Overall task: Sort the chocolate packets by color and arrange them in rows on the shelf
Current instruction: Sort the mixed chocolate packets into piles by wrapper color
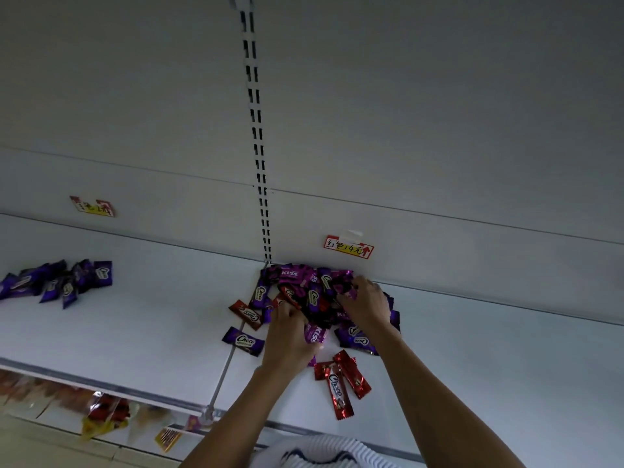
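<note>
Left hand (287, 336) pinches purple packet (316, 333) (seemingly) on shelf (135, 332).

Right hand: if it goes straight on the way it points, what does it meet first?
The right hand is in the mixed pile. Straight on, it would meet the rear purple packets first, then probably the back panel. Depth is unclear.

On the shelf (135, 325), against the back wall (439, 163) and just right of the upright (260, 163): a pile (304, 292) of packets, with the left hand (290, 336) at its front edge and the right hand (364, 305) on its right side. Left of the pile, two loose packets (243, 341), one before the other, across the rail (224, 369). Before the pile, a touching pair (341, 383). Far left, a second heap (60, 282). On the wall above the pile, a label (348, 246); above the heap, another label (93, 206).
</note>
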### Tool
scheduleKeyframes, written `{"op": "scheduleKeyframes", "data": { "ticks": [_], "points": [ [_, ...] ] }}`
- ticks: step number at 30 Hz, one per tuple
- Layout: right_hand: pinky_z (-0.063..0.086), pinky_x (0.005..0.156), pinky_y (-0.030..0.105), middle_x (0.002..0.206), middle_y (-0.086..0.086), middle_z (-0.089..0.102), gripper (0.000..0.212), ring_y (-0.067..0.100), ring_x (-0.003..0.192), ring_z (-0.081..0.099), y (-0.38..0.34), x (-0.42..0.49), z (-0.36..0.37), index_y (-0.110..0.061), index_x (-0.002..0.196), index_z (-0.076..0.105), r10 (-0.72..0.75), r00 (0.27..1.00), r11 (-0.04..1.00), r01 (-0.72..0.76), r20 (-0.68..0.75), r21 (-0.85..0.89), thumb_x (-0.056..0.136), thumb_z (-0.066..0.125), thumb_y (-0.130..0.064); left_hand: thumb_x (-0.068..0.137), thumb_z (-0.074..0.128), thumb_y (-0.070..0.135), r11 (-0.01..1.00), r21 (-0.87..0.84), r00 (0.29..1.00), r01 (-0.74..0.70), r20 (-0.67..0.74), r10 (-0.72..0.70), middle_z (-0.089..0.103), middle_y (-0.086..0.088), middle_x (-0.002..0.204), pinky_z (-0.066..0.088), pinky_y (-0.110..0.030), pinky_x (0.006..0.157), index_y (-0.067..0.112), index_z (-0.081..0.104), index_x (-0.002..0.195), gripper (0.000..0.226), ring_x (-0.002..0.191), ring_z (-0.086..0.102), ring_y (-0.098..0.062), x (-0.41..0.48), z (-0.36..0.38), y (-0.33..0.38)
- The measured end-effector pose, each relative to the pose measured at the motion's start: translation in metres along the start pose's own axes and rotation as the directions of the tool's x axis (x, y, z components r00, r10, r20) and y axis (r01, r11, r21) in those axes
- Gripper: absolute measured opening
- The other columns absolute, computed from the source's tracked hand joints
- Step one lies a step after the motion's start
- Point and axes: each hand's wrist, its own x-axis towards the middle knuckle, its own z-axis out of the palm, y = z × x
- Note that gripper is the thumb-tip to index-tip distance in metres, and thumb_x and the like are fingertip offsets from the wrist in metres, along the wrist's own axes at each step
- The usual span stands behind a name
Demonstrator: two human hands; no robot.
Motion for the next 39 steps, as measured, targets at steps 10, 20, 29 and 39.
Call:
{"op": "scheduleKeyframes", "data": {
  "ticks": [10,20,29,39],
  "points": [
    [0.043,0.059,0.024,0.093,0.006,0.064,0.015,0.020,0.079,0.058,0.000,-0.004,0.000,-0.011,0.098,0.057,-0.058,0.998,0.984,0.051,0.033,0.171,0.084,0.062,-0.014,0.074,0.075,0.024,0.983,-0.166,0.981,0.073,0.192,-0.041,0.062,0.005,0.095,0.049,-0.022,0.067,0.016,0.053,0.108,0.041,0.085,0.061,-0.010,0.004,-0.026,-0.004],
    [0.029,0.040,0.010,0.060,-0.004,0.048,0.022,0.009,0.051,0.039,-0.019,-0.013,-0.023,-0.021,0.071,0.046,-0.109,0.987,0.809,0.158,-0.120,0.566,0.089,0.057,-0.014,0.075,0.068,0.051,0.977,0.148,0.978,0.153,0.120,-0.171,0.037,-0.014,0.138,0.036,-0.034,0.105,0.007,0.021,0.141,0.093,0.127,0.038,-0.027,-0.001,-0.007,0.001],
    [0.053,0.071,0.030,0.090,0.004,0.067,0.040,0.019,0.080,0.063,0.011,-0.024,-0.026,-0.008,0.108,0.060,0.104,0.994,0.711,-0.087,0.018,0.698,0.072,0.075,-0.007,0.084,0.064,0.017,0.964,-0.241,0.994,0.110,0.021,-0.109,0.058,0.002,0.079,0.038,-0.012,0.056,0.009,0.060,0.088,0.009,0.078,0.061,-0.016,-0.004,-0.016,-0.009],
    [0.057,0.073,0.038,0.086,0.009,0.071,0.003,0.025,0.078,0.070,0.014,-0.060,-0.028,-0.012,0.088,0.062,0.064,0.991,0.591,-0.134,0.120,0.795,0.085,0.063,-0.011,0.094,0.048,0.008,0.489,-0.850,0.980,0.195,0.151,-0.128,0.060,-0.003,0.094,0.052,-0.016,0.049,0.024,0.037,0.114,0.028,0.060,0.067,-0.007,-0.014,-0.063,0.018]
  ]
}}
